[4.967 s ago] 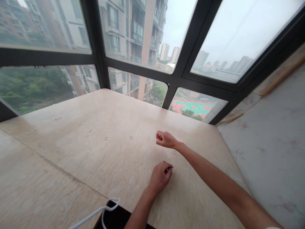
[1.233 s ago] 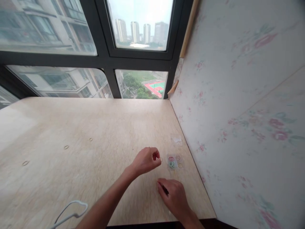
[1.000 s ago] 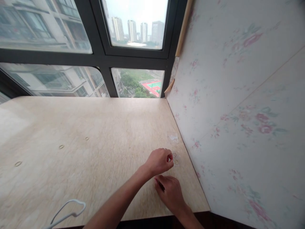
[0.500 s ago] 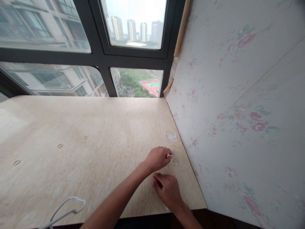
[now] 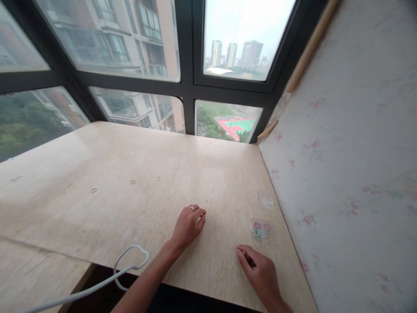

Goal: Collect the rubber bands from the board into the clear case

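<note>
My left hand (image 5: 189, 227) hovers over or rests on the marbled ledge, thumb and forefinger pinched together; whatever is between them is too small to make out. It wears a finger ring. To its right, my right hand (image 5: 260, 271) is curled, thumb against fingertips, its contents hidden. Just beyond the right hand lies a clear compartmented box (image 5: 263, 239) with small pink, green and pale rings inside. Farther left on the ledge, apart from both hands, lie thin loose rings: one ring (image 5: 158, 178), a second ring (image 5: 132, 182) and a third ring (image 5: 94, 190).
A crumpled clear plastic piece (image 5: 267, 203) lies behind the box, near the floral wall (image 5: 339, 174). White cable (image 5: 94, 287) loops over the ledge's front edge at left. Dark window frames (image 5: 224, 89) bound the marbled ledge (image 5: 182, 161) at the back.
My left hand has moved left, away from the box, uncovering its coloured rings. The view has turned left. My right hand stays curled near the box.
</note>
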`<move>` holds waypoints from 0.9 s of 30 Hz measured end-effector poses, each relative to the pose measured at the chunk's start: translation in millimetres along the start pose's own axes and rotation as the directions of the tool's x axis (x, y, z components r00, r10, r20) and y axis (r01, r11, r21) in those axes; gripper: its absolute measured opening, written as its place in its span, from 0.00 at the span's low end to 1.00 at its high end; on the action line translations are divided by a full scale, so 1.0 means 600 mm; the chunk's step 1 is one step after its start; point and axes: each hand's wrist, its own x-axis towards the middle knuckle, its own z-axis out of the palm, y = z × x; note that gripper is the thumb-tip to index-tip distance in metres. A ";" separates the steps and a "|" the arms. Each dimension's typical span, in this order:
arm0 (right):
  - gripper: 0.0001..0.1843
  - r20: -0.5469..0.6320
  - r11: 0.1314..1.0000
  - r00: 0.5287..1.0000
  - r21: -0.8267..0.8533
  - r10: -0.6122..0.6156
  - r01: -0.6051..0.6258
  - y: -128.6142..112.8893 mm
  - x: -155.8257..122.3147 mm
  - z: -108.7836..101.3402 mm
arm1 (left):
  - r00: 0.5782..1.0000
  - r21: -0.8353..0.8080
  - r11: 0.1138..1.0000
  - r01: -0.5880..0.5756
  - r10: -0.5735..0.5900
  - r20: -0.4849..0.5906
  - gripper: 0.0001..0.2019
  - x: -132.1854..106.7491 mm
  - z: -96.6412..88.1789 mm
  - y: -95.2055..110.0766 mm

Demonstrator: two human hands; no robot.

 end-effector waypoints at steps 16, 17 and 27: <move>0.14 0.389 0.974 0.893 0.076 -0.225 0.213 -0.255 0.343 0.206 | 0.999 -0.037 0.999 0.038 -0.039 -0.026 0.04 -0.040 -0.002 -0.046; 0.14 0.447 0.964 0.867 -0.038 -0.219 0.263 -0.271 0.369 0.227 | 0.999 -0.043 0.998 0.042 -0.044 -0.027 0.04 -0.041 -0.001 -0.047; 0.05 0.621 0.898 0.782 -0.312 -0.053 0.309 -0.338 0.509 0.357 | 0.997 -0.091 0.994 0.056 -0.060 -0.038 0.04 -0.046 0.005 -0.052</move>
